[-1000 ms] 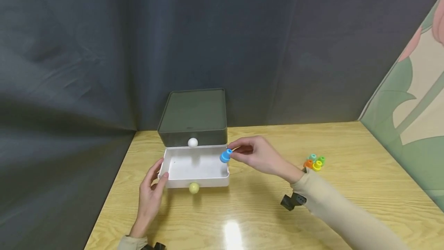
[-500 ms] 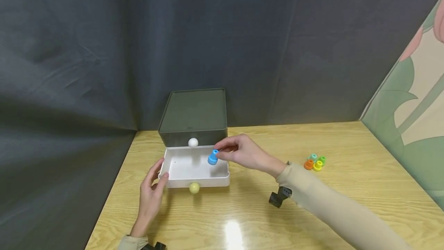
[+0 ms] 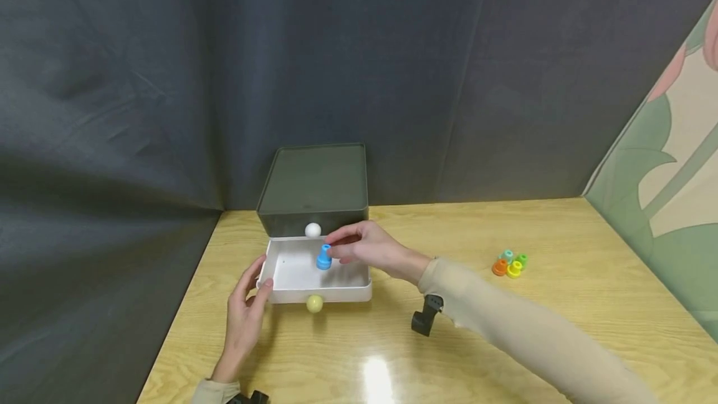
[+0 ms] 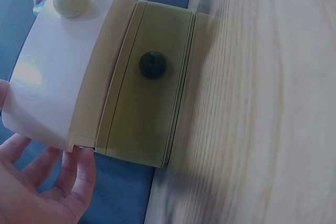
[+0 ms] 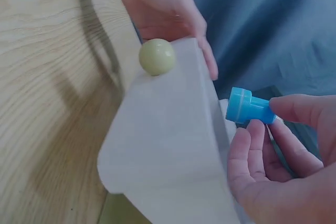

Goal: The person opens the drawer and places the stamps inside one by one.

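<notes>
Blue peg (image 3: 323, 258) pinched by right hand (image 3: 367, 249) over white drawer (image 3: 291, 274).

Even overhead light; white glare patch on the glossy yellow wooden table (image 3: 377, 374). Soft shadows. Wrist views close, slightly blurred, edges warped.

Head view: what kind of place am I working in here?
Probably a staged recording booth, not a lived-in room: a bare wooden table, a dark cloth backdrop draped behind it, and only props on it, a small drawer box and coloured toy pegs.
</notes>
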Available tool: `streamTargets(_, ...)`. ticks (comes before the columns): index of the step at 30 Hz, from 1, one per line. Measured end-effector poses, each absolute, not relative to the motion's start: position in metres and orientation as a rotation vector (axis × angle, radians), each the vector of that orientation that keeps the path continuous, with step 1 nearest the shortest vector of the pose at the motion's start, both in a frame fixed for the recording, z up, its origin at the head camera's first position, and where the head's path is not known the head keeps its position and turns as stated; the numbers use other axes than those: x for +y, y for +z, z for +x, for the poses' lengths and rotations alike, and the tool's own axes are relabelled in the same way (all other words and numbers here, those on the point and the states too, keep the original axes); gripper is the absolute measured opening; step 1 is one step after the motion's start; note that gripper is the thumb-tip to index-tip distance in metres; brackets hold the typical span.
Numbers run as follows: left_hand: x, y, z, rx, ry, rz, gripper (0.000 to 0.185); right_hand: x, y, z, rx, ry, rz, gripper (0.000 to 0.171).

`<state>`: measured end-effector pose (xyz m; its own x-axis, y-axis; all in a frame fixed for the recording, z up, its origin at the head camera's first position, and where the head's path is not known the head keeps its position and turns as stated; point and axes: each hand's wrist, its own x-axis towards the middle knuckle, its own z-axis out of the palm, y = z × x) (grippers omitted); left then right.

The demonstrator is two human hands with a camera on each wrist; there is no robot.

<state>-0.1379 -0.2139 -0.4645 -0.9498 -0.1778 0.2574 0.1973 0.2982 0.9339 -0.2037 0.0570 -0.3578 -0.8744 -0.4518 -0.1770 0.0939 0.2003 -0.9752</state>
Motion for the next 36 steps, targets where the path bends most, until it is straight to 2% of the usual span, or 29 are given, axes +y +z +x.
streamTargets(10,-0.213,-0.464,-0.140,-2.246,-1.696,-0.024,0.047,0.032,-0.369,-0.206,2.182,-1.612,-0.408,0.027)
streamTargets(27,-0.207,-0.466,-0.144,-2.263,-1.708,-0.034,0.047,0.012,-0.380,-0.215,2.214,-1.588,-0.258,0.025)
streamTargets(36,-0.210,-0.464,-0.142,-2.230,-1.719,-0.048,0.046,0.002,-0.387,-0.216,2.194,-1.552,-0.326,0.024)
